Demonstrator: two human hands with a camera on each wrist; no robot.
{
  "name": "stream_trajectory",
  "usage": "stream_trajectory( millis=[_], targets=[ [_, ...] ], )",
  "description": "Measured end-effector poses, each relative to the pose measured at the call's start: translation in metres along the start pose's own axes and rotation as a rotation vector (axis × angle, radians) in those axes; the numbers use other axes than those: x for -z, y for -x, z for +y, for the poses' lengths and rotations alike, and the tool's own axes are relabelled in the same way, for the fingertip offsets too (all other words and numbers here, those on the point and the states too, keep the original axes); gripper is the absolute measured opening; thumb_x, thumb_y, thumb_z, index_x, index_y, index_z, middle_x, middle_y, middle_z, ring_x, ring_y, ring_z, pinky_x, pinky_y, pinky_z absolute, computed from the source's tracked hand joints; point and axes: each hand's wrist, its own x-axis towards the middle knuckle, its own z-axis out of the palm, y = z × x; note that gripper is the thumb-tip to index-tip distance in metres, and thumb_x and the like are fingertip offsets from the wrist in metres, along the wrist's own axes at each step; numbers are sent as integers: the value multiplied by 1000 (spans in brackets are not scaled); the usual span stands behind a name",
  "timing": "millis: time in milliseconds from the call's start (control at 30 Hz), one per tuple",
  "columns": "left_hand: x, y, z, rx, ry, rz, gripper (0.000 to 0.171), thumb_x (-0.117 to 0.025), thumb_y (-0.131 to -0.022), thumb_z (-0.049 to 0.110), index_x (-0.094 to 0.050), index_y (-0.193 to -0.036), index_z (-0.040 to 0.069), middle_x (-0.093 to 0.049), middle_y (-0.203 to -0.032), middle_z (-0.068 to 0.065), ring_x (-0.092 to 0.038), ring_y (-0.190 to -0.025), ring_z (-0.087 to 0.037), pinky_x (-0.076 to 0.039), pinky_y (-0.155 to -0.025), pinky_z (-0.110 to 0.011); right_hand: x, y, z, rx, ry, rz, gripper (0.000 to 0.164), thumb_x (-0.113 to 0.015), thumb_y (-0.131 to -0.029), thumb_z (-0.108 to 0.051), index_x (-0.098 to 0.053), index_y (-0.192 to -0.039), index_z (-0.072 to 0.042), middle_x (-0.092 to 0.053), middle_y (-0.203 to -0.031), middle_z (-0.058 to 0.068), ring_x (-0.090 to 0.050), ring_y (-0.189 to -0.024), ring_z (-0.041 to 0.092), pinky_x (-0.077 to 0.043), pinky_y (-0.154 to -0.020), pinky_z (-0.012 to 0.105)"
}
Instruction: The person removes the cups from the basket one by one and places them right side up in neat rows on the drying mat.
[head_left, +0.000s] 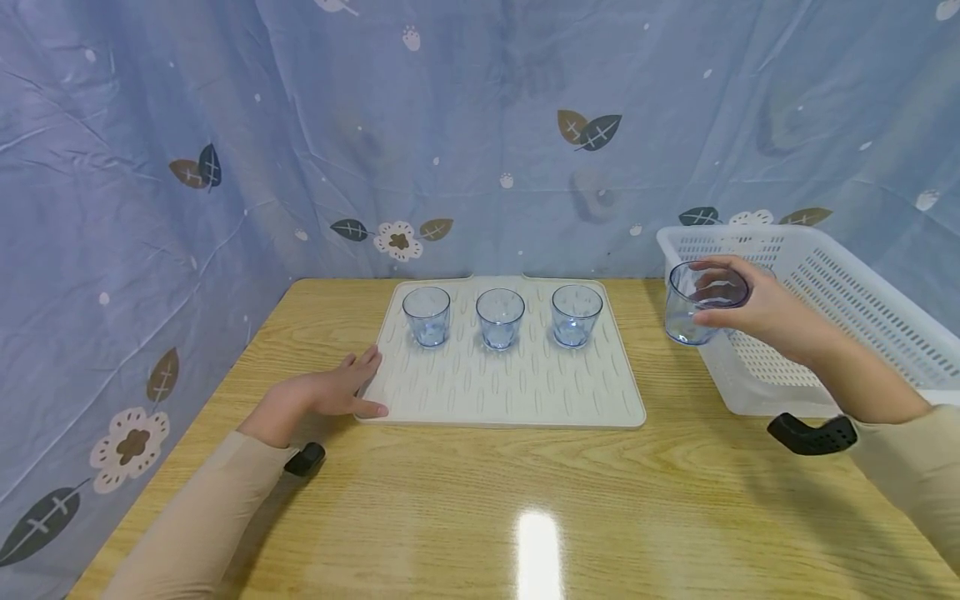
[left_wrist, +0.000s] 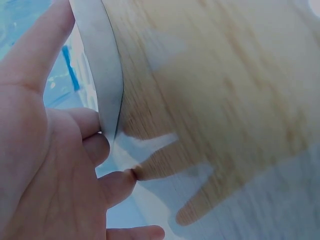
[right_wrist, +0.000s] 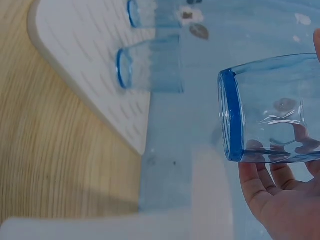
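Observation:
My right hand (head_left: 757,304) holds a clear bluish drinking glass (head_left: 682,312), thumb on the near side and fingers over the rim. The glass hangs in the air at the left wall of the white basket (head_left: 750,398). In the right wrist view the held glass (right_wrist: 270,112) shows its thick blue base. Three matching glasses stand in a row along the back of a pale draining mat (head_left: 495,392): left glass (head_left: 427,318), middle glass (head_left: 499,320) and right glass (head_left: 575,317). My left hand (head_left: 330,392) rests at the mat's left edge, fingers spread and thumb on its front corner.
The mat and basket sit on a wood-grain table (head_left: 450,500), the basket to the right with slotted walls. A blue curtain (head_left: 465,125) with flowers and leaves hangs right behind them and along the left. Light glares off the tabletop at front centre.

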Motion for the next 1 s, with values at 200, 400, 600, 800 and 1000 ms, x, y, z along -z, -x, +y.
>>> stream_trajectory(
  millis=[200,400,600,800,1000],
  targets=[
    [0,0,-1,-3,-4,5,108,-67,-99,47,2,-159,-12,14,-165,-30,13,-148,-56,-5,-117,-69,-15,-5,-7,19,-49,-43,62,-70,-95,3,-42,-146,-20,-51,-125,1,-56,-111,0,-52,-82,18],
    [0,1,0,-1,-3,2,109,-67,-99,48,2,-158,-12,14,-165,-30,14,-148,-56,-5,-117,-68,-29,-9,-13,27,-56,-63,65,-73,-93,2,-39,-148,-9,-49,-130,11,-56,-110,-1,-54,-82,19],
    [0,2,4,2,-12,9,106,-67,-100,45,0,-158,-13,12,-165,-31,12,-148,-56,-6,-117,-68,-45,-18,-17,23,-93,-116,70,-74,-93,0,-36,-151,-3,-48,-134,16,-55,-112,5,-54,-84,22],
    [-1,0,2,-4,-12,10,106,-67,-99,46,0,-159,-12,12,-166,-30,12,-148,-55,-6,-117,-68,-61,-24,-22,49,-135,-171,73,-74,-92,0,-33,-153,3,-48,-132,19,-55,-115,12,-52,-88,22],
    [-1,1,1,-7,-14,12,106,-66,-100,46,1,-159,-12,13,-165,-30,13,-148,-56,-5,-116,-69,-77,-32,-24,98,-196,-216,78,-76,-89,2,-33,-154,6,-47,-133,24,-59,-115,14,-50,-96,20]
  ],
)
